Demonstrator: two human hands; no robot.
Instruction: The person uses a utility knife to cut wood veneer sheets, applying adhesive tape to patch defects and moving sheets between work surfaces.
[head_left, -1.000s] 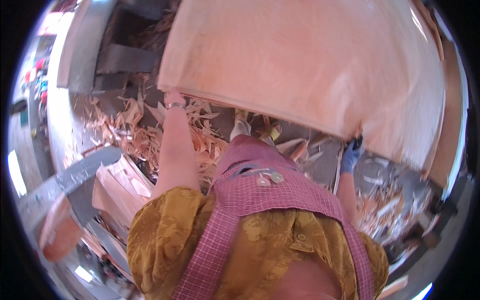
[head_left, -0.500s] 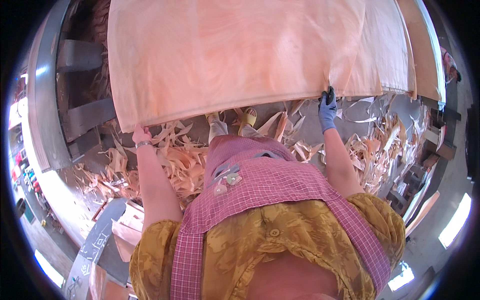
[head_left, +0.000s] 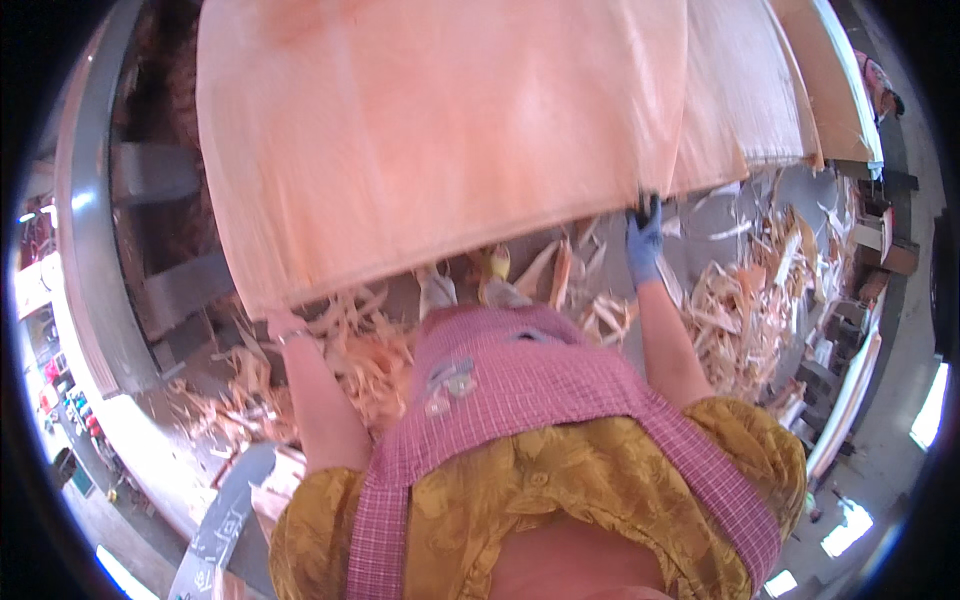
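A wide, thin sheet of pinkish wood veneer (head_left: 440, 140) spreads before me, its near edge running between my two hands. My bare left hand (head_left: 284, 325) is closed on the sheet's near left corner; a bracelet circles that wrist. Farther right, my right hand (head_left: 644, 236), in a blue and black glove, pinches the same near edge, where a fold runs up through the veneer. The fingertips of both hands are partly hidden and slightly blurred.
Heaps of torn veneer scraps (head_left: 745, 310) cover the floor around my feet. A grey metal beam (head_left: 88, 200) stands at the left. More stacked sheets (head_left: 825, 90) lie at the far right, with another person (head_left: 880, 88) beyond them. Wooden blocks (head_left: 885, 258) sit at the right.
Both hands have pulled the sheet's near edge toward me, the left corner coming lower. My right hand has shifted a little left, and the view has tilted slightly.
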